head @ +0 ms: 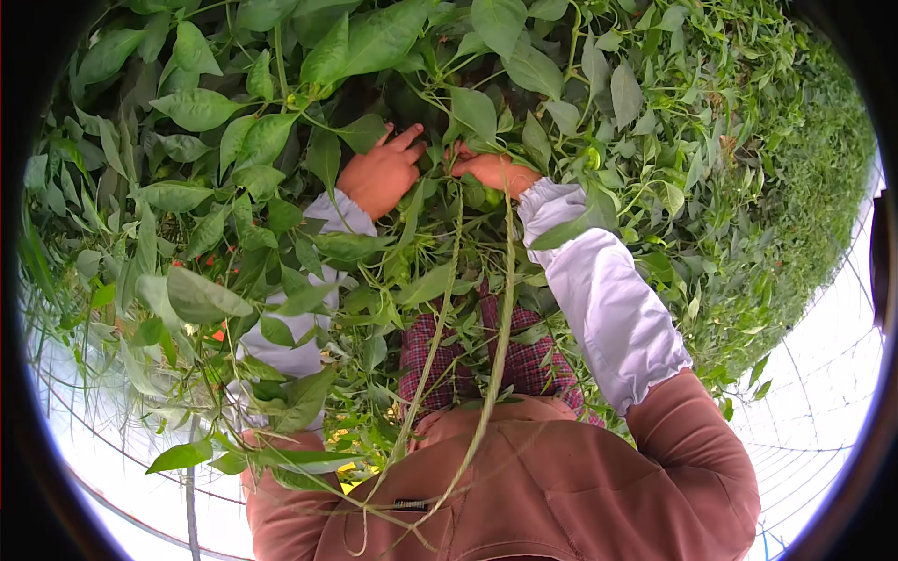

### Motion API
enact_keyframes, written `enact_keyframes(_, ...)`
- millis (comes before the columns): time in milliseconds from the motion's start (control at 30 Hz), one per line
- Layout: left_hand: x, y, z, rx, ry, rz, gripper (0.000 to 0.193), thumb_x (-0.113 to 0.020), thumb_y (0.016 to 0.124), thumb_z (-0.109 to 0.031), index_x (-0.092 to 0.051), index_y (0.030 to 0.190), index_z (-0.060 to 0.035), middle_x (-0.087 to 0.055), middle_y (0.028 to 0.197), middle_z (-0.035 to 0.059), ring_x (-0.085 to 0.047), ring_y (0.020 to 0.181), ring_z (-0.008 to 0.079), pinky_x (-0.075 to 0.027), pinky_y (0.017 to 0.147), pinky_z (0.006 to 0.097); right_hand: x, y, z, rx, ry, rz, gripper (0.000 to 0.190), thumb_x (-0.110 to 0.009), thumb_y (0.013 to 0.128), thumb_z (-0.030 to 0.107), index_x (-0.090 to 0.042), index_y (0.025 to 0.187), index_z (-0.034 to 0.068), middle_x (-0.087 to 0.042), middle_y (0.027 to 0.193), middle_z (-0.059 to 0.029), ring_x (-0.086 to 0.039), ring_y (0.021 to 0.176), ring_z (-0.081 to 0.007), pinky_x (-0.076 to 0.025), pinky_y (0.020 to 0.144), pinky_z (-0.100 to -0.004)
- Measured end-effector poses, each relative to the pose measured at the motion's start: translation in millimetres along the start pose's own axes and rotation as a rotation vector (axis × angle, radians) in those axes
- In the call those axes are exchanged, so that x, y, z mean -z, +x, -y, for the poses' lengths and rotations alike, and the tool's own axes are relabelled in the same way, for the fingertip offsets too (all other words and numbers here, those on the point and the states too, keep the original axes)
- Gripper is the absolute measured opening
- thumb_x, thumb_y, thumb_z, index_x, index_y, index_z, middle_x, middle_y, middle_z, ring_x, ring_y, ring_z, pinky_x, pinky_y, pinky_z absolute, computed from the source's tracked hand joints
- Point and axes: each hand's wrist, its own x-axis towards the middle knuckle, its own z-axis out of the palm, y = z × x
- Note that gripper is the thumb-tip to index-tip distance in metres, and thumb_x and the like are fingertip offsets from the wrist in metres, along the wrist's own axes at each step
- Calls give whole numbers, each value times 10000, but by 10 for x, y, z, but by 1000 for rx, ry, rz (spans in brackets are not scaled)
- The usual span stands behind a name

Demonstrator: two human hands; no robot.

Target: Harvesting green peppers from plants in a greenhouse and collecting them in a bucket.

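Note:
My left hand (379,174) reaches into the pepper plants, back up, its fingers apart among the leaves; the thumb is hidden and nothing shows in its grasp. To its right, my right hand (492,171) has its fingers curled together at a thin green stem (452,163). Leaves and shadow leave it unclear whether the fingertips pinch that stem. Just below the right hand hangs a green pepper (491,198), partly covered by foliage. Another green pepper (594,158) shows beyond my right wrist.
Two lengths of twine (506,294) run from near my hands down past my chest. Leafy branches (302,400) cross my left sleeve. Dense pepper plants (758,175) stretch along the right. A pale sheet wall with thin ribs (807,393) curves behind. Red spots (219,333) show at left.

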Motion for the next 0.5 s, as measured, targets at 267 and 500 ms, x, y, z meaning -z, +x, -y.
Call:
enact_keyframes(267, 135, -432, -647, 188, -123, 65, 181, -548, 868, -243, -630, 896, -84, -629, 1001, 92, -567, 987, 279, -417, 923, 452, -158, 44, -50, -16, -330, -228, 311, -606, 809, 259, -606, 1097, 140, -635, 1037, -44, -563, 988, -193, -414, 884, -316)
enact_keyframes(500, -528, -1179, -302, 876, -1758, -444, 268, -654, 886, -164, -615, 1089, 8, -603, 790, 3, -574, 692, 80, -488, 613, 249, -86, -59, 83, -26, 51, 1, 258, -557, 873, 180, -528, 1129, 154, -517, 1173, 4, -429, 1181, -143, -256, 1035, -288)
